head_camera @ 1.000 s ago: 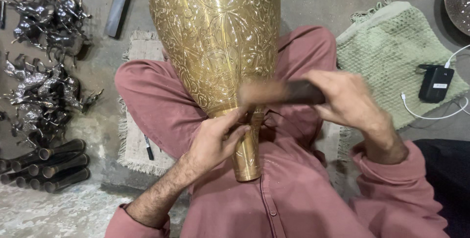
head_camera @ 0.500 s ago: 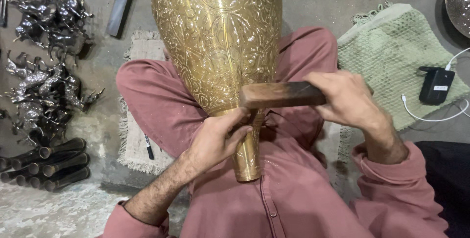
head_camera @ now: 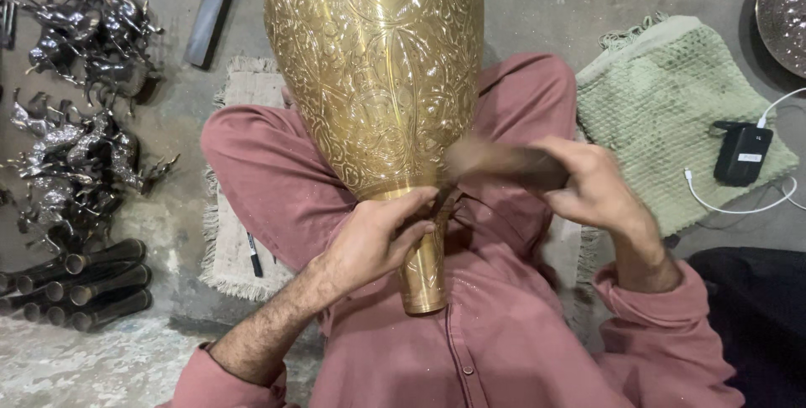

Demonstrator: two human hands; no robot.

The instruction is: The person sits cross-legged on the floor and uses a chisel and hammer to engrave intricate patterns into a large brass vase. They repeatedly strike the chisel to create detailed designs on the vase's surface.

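Note:
A large engraved brass vase (head_camera: pixel 375 72) lies across my lap with its narrow neck pointing toward me. My left hand (head_camera: pixel 379 236) is closed around the neck just below the body, pinching a small dark tool against the metal. My right hand (head_camera: pixel 592 190) grips a dark wooden block (head_camera: pixel 504 164), blurred by motion, right beside the neck and above the left fingers. I sit cross-legged in pink-red clothing.
Dark metal horse figures (head_camera: pixel 80 97) and several metal tubes (head_camera: pixel 75 282) lie at the left. A flat dark bar (head_camera: pixel 208 13) rests on the floor. A green mat (head_camera: pixel 672 106) holds a black device (head_camera: pixel 743 152) with a white cable. A pen (head_camera: pixel 253 253) lies on a small rug.
The wooden block in my right hand swings by the vase neck: it was sharp half a second ago and is blurred now, slightly lower. Left hand and vase stay put.

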